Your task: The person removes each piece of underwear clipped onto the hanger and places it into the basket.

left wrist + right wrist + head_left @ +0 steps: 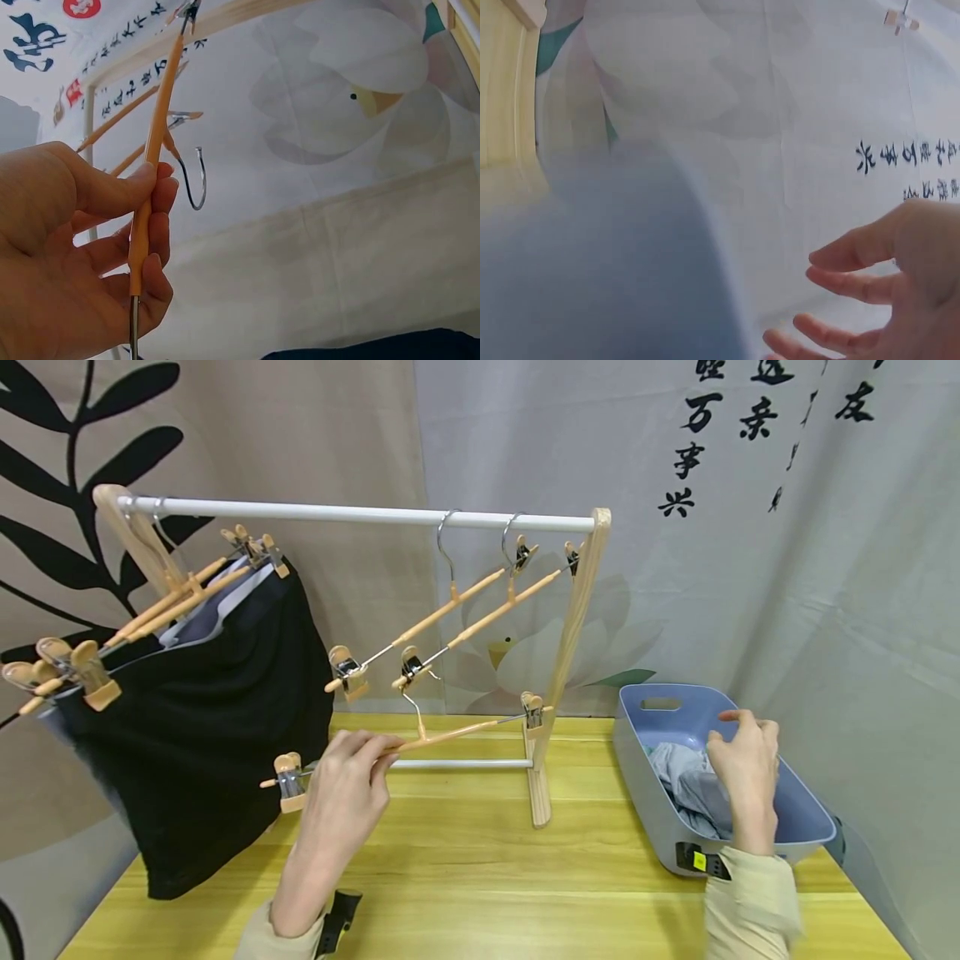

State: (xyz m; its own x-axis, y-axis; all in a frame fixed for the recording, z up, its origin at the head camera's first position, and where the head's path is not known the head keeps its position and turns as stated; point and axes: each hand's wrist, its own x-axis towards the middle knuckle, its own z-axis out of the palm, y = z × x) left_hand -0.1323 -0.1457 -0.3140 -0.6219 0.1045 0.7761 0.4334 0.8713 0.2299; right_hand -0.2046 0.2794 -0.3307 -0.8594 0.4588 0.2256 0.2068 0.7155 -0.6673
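Note:
In the head view my left hand [339, 806] grips the bar of a wooden clip hanger [459, 734], in front of the rack. The hanger's hook points up, and a clip sits at either end, both without cloth. The left wrist view shows the thumb and fingers curled round the orange-brown bar [157, 127]. My right hand [746, 768] is over the blue-grey basket [637, 785], fingers loosely bent and holding nothing. Below it, inside the basket, lies crumpled light grey cloth [684, 781]. The right wrist view has the hand [922, 277] beside the blurred basket wall [630, 262].
A wooden rack with a white rod [337, 514] stands on the yellow wood-grain table [480, 877]. Two bare clip hangers [480, 585] hang toward its right upright [573, 618]. At its left end hangs a black garment [225, 718] clipped to hangers. Printed curtains stand behind.

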